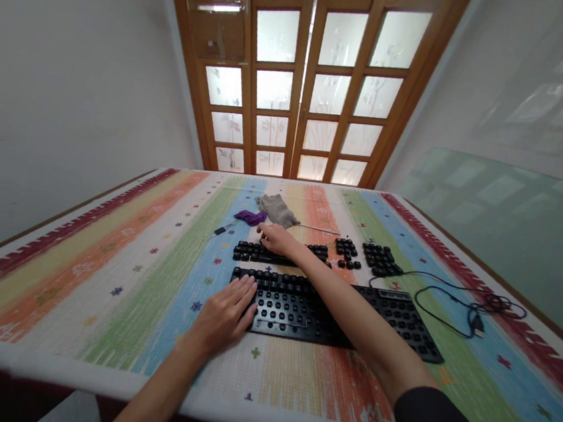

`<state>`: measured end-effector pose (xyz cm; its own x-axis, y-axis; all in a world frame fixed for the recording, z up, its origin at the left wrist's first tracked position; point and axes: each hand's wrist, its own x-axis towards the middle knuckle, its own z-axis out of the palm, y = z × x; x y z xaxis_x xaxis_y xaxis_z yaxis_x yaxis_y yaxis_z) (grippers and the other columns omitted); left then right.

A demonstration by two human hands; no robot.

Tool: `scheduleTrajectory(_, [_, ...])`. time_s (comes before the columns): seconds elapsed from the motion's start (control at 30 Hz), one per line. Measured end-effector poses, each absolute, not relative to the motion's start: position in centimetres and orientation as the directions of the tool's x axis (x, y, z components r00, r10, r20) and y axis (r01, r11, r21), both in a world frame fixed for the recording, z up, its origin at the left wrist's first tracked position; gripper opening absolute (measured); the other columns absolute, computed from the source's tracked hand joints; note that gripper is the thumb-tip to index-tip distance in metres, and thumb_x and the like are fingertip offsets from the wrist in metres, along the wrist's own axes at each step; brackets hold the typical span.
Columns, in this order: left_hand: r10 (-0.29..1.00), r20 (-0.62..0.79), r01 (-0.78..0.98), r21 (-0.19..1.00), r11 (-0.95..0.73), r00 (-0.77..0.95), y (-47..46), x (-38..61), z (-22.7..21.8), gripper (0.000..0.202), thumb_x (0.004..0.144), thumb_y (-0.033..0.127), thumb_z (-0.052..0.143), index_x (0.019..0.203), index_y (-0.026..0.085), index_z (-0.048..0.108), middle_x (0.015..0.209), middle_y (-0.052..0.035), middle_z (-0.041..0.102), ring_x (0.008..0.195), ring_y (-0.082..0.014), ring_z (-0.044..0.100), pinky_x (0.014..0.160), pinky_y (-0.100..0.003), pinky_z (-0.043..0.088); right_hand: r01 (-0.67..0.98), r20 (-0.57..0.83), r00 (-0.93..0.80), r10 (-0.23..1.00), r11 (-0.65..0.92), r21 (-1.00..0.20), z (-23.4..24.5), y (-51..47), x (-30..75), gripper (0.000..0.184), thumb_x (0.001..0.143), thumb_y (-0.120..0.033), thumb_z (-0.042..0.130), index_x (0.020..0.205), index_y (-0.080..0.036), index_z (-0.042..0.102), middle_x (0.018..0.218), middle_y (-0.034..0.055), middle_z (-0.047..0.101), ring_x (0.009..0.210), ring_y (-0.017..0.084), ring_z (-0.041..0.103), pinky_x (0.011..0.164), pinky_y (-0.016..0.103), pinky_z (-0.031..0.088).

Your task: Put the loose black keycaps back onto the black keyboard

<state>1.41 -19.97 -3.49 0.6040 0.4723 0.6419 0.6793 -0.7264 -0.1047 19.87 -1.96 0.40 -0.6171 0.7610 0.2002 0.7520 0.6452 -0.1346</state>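
Note:
A black keyboard (284,308) lies on the cloth; its top row has keycaps, while most of the rows below show bare key stems. My left hand (228,309) rests on its left end, with fingers stretched flat over the corner. My right arm crosses above the keyboard. Beyond it, my right hand (278,239) hovers over the left part of a laid-out block of loose black keycaps (251,253). Its fingers are curled and close together; anything between them is too small to make out. More loose keycaps (381,258) lie in groups to the right.
Behind the keycaps lie a purple cloth (250,217), a grey cloth (277,209), a thin stick-like tool (320,229) and a small black object (220,231) with wire loops. The keyboard's cable (496,303) coils at the right. A striped tablecloth (120,254) covers the table.

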Motion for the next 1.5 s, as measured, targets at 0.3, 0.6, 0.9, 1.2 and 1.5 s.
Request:
scheduleTrajectory(0.3, [0.441,0.671,0.657,-0.091,-0.749,0.596,-20.2,1.5,-3.7,0.032,0.095,0.016,0.049,0.12,0.009,0.068,0.119,-0.0173,0.071,0.112,-0.028,0.069,0.096,-0.044,0.059,0.752,0.244,-0.6,0.762,0.641,-0.154,0.0,-1.7,20.1,0.035,0.09,-0.006,0.048,0.124,-0.01,0.049,0.107,0.0157,0.069,0.098,0.026,0.065,0.085,0.034,0.046])
scheduleTrajectory(0.6, [0.493,0.664,0.684,-0.038,-0.729,0.563,-20.2,1.7,-3.7,0.036,0.095,0.021,0.049,0.126,0.007,0.062,0.116,-0.0187,0.072,0.107,-0.0291,0.071,0.091,-0.044,0.061,0.711,0.316,-0.598,0.737,0.669,-0.216,1.4,-2.7,21.0,0.035,0.089,-0.002,0.045,0.123,-0.008,0.046,0.105,0.0171,0.069,0.097,0.024,0.065,0.083,0.033,0.046])
scheduleTrajectory(0.9, [0.549,0.713,0.693,0.124,-0.711,0.436,-20.5,1.7,-3.4,0.056,0.1,0.019,0.044,0.154,0.014,0.029,0.117,-0.0132,0.072,0.091,-0.0211,0.075,0.082,-0.033,0.063,0.462,0.47,-0.626,0.622,0.782,-0.419,1.8,-8.0,22.7,0.035,0.091,-0.009,0.051,0.125,-0.014,0.044,0.097,0.0082,0.068,0.087,0.018,0.065,0.08,0.031,0.05])
scheduleTrajectory(1.2, [0.652,0.719,0.693,0.344,-0.633,0.239,-20.4,1.5,-2.9,0.047,0.098,0.032,0.055,0.142,0.02,0.044,0.11,-0.01,0.07,0.097,-0.0237,0.07,0.083,-0.039,0.059,0.284,0.454,-0.664,0.594,0.762,-0.582,1.9,-14.7,21.9,0.035,0.092,-0.011,0.056,0.124,-0.017,0.044,0.099,0.0073,0.068,0.084,0.016,0.065,0.078,0.03,0.052])
scheduleTrajectory(1.5, [0.67,0.71,0.611,0.436,-0.66,0.217,-20.2,1.9,-2.5,0.025,0.096,0.034,0.059,0.117,0.021,0.061,0.093,-0.0038,0.071,0.081,-0.0185,0.068,0.075,-0.033,0.058,0.241,0.435,-0.664,0.608,0.725,-0.645,1.2,-16.1,21.9,0.037,0.092,-0.01,0.056,0.126,-0.019,0.043,0.099,0.006,0.068,0.087,0.016,0.067,0.08,0.03,0.053])
